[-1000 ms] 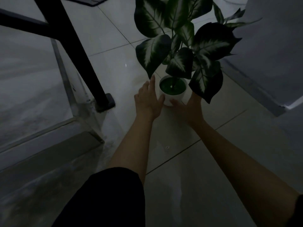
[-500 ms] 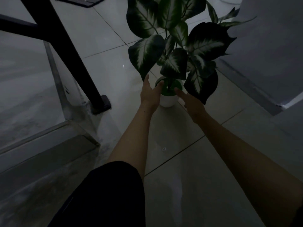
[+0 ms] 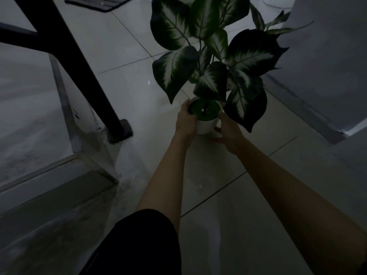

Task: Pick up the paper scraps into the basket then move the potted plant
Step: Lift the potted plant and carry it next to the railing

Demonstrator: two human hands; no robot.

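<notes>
A potted plant [image 3: 206, 126] with a small white pot and large green-and-white leaves stands on the pale tiled floor in dim light. My left hand [image 3: 186, 121] wraps the pot's left side, with the thumb over the rim. On the pot's right side my right hand [image 3: 228, 130] grips it, partly under a hanging leaf. Whether the pot is touching the floor or lifted is unclear. No paper scraps or basket are in view, apart from one tiny pale speck [image 3: 198, 187] on the tile below my arms.
A black slanted metal leg [image 3: 85, 76] with a foot [image 3: 122, 131] stands left of the plant. A raised grey step [image 3: 49, 175] fills the lower left. A grey wall with a skirting [image 3: 309, 110] runs along the right. A dark mat [image 3: 99, 2] lies at the top.
Both hands went from lying open beside the pot to closing around its two sides. The view has moved a little closer to the plant.
</notes>
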